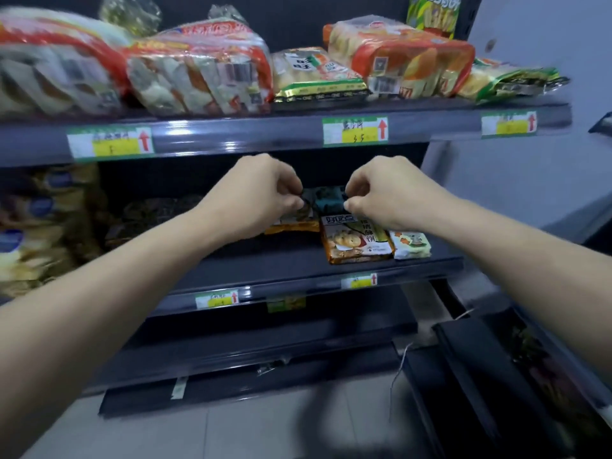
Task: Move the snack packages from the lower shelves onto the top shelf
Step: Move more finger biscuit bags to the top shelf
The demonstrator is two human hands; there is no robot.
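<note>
Nearest, two bare forearms reach in from the lower left and lower right, over a pale floor and the dark lower shelves (265, 352).

They meet at the middle shelf (298, 276), whose front rail carries small green-and-yellow price tags (217, 298). The left hand (261, 190) and the right hand (390, 193) are both curled, knuckles up. Each pinches between thumb and fingertips one end of a dark teal package (323, 198), which spans the gap between them: the left hand has its left end, the right hand its right end. The package is dim and blurred, so I cannot tell whether it is lifted or rests on the packs beneath.

Just below it on the same shelf lies a brown biscuit package (356, 240), flat, with its near end at the shelf edge. A pale package (410, 243) lies touching its right side. An orange package (291, 226) shows partly under the left hand. Far to the left on this shelf stand blurred yellowish bags (43, 226).

Above and farther back, the top shelf (248, 137) is crowded. Red-and-clear bags (198, 71) lie at the left and a green-and-gold pack (314, 74) in the middle. An orange bag (404, 58) leans on the pack's right. A green pack (506, 79) lies at the far right end, and a yellow-green pack (432, 13) stands upright behind.
</note>
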